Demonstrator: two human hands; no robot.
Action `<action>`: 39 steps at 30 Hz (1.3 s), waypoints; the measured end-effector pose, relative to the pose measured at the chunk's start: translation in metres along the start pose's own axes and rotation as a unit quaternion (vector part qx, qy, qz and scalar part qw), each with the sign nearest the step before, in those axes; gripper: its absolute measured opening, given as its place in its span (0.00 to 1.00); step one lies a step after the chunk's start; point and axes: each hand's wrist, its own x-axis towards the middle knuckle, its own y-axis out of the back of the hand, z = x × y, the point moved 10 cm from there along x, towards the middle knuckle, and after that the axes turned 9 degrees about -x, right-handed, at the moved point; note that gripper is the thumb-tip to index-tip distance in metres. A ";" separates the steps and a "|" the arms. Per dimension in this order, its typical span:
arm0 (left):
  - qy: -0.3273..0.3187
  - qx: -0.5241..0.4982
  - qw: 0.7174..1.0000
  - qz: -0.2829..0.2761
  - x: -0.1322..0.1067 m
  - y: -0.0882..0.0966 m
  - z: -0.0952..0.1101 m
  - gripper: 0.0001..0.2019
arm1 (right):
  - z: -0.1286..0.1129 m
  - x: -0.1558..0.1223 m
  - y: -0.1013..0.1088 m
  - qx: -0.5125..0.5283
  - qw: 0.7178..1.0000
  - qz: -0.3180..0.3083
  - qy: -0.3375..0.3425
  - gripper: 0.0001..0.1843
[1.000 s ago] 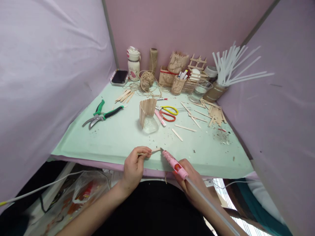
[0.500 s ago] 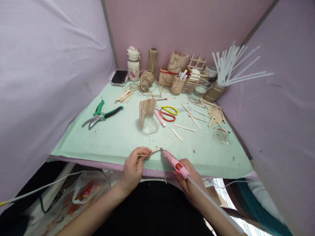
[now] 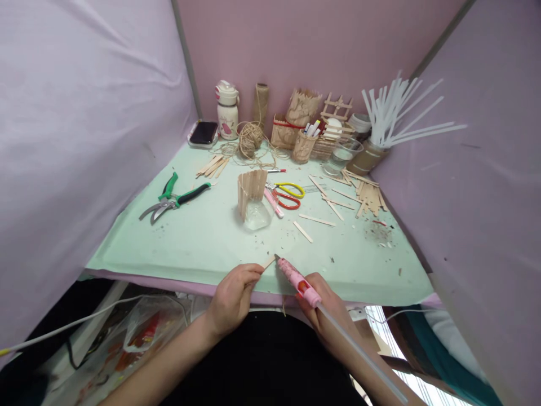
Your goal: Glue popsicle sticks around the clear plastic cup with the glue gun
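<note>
Between the fingers of my left hand (image 3: 234, 293) is a short wooden craft stick (image 3: 269, 262), pinched at its near end. My right hand (image 3: 327, 307) is wrapped round a pink hot glue gun (image 3: 299, 282), and a long clear glue stick (image 3: 363, 352) runs out of its back. The gun's nozzle is at the far end of the craft stick; whether they touch I cannot tell. Beyond my hands stands a clear plastic cup (image 3: 257, 217), with upright craft sticks (image 3: 252, 189) along its back and left side.
Green-handled pruning shears (image 3: 171, 200) lie at the left. Scissors (image 3: 291, 194) and a pink pen-like tool (image 3: 274, 203) lie right of the cup. Loose craft sticks (image 3: 369, 197) are scattered at the right. Twine (image 3: 250, 140), a bottle (image 3: 227, 110) and glue sticks (image 3: 391, 115) stand at the back.
My left hand has tipped a little lower, so the craft stick now slants up more towards the nozzle. The glue gun has barely moved. The whole view has shifted slightly.
</note>
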 end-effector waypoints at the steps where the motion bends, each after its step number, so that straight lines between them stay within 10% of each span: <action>1: 0.017 -0.001 1.000 0.003 0.001 0.002 -0.002 0.12 | 0.000 0.000 0.000 0.000 1.000 0.004 0.000 0.12; 12: 0.275 -0.113 0.946 0.131 0.014 0.026 -0.040 0.07 | -0.013 0.001 0.033 0.091 0.993 0.068 0.027 0.20; 23: 0.430 -0.343 0.816 0.178 0.000 -0.005 -0.070 0.15 | -0.012 0.001 0.044 0.122 0.968 0.176 0.133 0.22; 28: 0.447 -0.402 0.772 0.206 -0.002 -0.010 -0.062 0.16 | -0.023 0.003 0.046 0.112 0.967 0.172 0.149 0.22; 39: 0.424 -0.409 0.768 0.250 -0.010 -0.005 -0.058 0.14 | -0.012 -0.003 0.045 0.088 0.967 0.199 0.130 0.12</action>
